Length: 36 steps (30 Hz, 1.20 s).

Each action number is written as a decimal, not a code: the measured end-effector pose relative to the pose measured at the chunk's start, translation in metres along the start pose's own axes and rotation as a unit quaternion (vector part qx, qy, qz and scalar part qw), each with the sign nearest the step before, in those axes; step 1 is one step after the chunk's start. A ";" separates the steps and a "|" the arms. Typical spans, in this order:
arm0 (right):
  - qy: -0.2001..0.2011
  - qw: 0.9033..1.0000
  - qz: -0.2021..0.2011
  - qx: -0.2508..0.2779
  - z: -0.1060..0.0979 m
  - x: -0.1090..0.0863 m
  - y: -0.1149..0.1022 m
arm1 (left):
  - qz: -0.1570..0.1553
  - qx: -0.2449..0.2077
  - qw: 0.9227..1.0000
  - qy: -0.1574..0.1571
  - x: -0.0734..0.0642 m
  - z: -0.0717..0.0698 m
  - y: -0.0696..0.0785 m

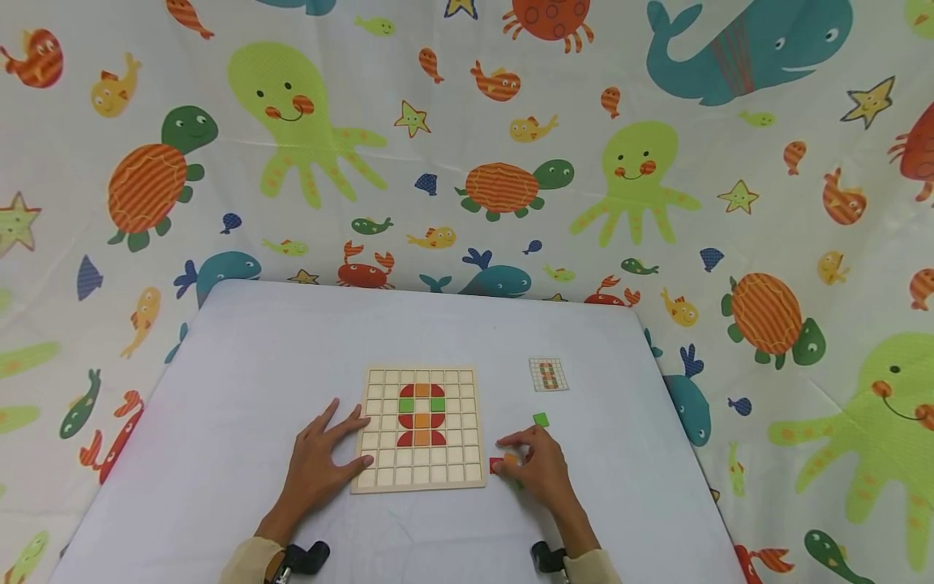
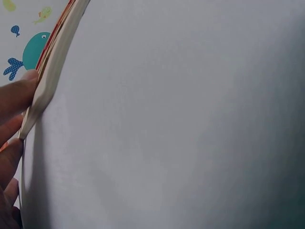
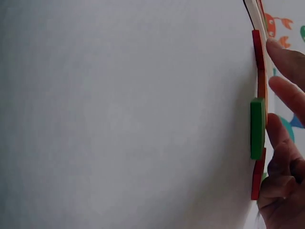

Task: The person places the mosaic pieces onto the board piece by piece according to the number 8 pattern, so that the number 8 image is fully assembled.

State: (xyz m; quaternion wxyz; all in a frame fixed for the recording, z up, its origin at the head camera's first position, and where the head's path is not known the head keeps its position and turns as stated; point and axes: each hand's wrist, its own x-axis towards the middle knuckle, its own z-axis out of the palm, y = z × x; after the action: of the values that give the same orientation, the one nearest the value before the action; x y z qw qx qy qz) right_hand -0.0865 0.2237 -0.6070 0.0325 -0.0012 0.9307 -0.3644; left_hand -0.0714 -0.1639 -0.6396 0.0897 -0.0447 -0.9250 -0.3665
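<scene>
Table: white
Grid board: on the table, set with red, orange and green tiles
Left hand: fingers spread, touching the board's left edge
Right hand: at loose tiles; whether it pinches one is unclear
Card: beyond right hand
Green tile: between card and hand

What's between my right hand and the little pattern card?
In the head view, a green square tile lies between your right hand and the pattern card.
</scene>
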 end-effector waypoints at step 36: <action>0.077 0.994 0.080 0.020 -0.017 0.013 0.014 | 0.013 -0.003 1.000 0.007 0.000 0.000 -0.002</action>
State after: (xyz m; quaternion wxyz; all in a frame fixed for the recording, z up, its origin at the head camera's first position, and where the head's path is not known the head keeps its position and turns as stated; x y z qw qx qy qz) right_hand -0.0999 0.2454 -0.6050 -0.0100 0.1021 0.9202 -0.3777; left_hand -0.0714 -0.1649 -0.6408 0.1012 -0.0543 -0.9224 -0.3687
